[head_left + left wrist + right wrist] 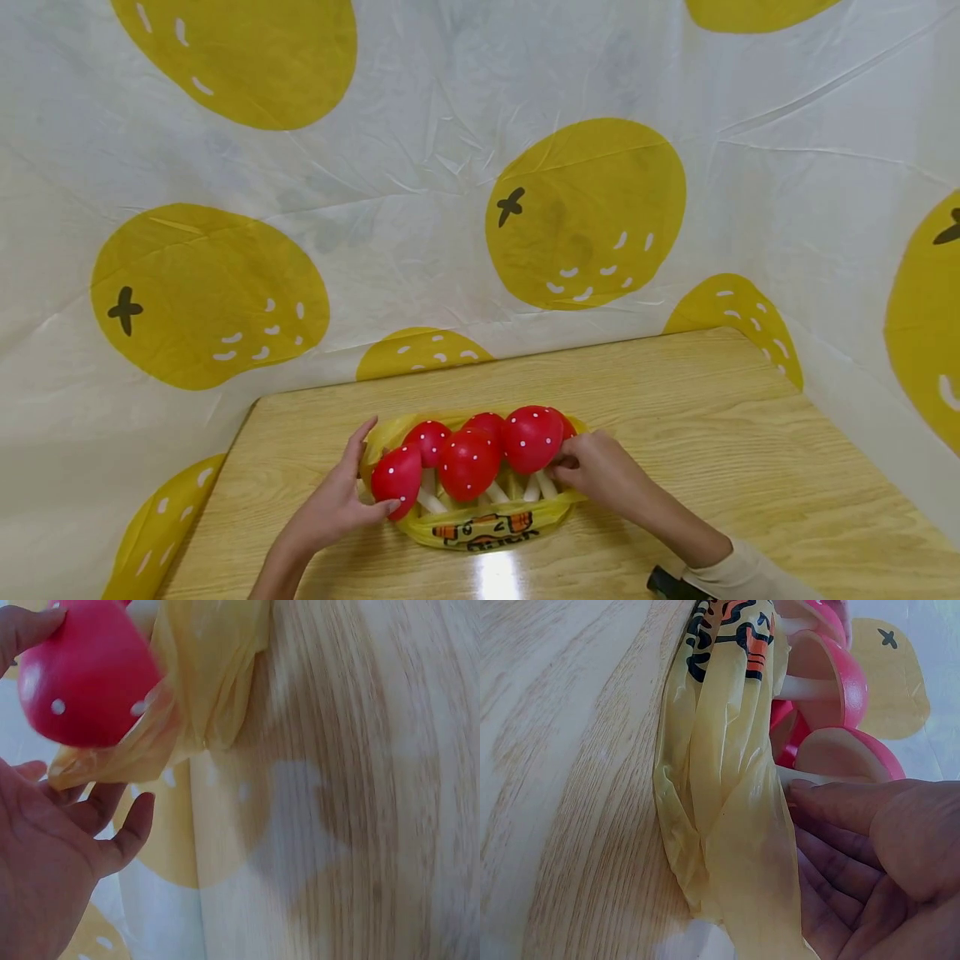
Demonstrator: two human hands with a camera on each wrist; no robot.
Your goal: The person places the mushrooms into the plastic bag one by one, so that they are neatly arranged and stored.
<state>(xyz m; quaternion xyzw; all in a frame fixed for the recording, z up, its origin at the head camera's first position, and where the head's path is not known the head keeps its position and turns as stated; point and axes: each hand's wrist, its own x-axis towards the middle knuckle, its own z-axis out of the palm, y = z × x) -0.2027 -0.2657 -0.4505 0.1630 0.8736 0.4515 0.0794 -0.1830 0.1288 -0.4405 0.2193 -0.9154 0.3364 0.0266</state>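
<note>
Several toy mushrooms (469, 463) with red, white-dotted caps and pale stems lie together in a yellow plastic bag (420, 533) printed with a cartoon and black lettering. At the bag's left end, the left hand (337, 506) is spread, its thumb on the leftmost red cap (94, 682) and its other fingers along the bag's rim (112, 761). Over at the right end, the right hand (600, 471) pinches a mushroom stem (810, 777) just below its cap, with thumb and fingers. Its palm faces the bag's side in the right wrist view, where some fingertips are hidden.
The bag rests on a wooden table (675, 417) near its front middle. White cloth (420, 275) with yellow fruit prints hangs behind and at both sides. By the right sleeve (742, 575), a black object (671, 585) shows at the bottom edge.
</note>
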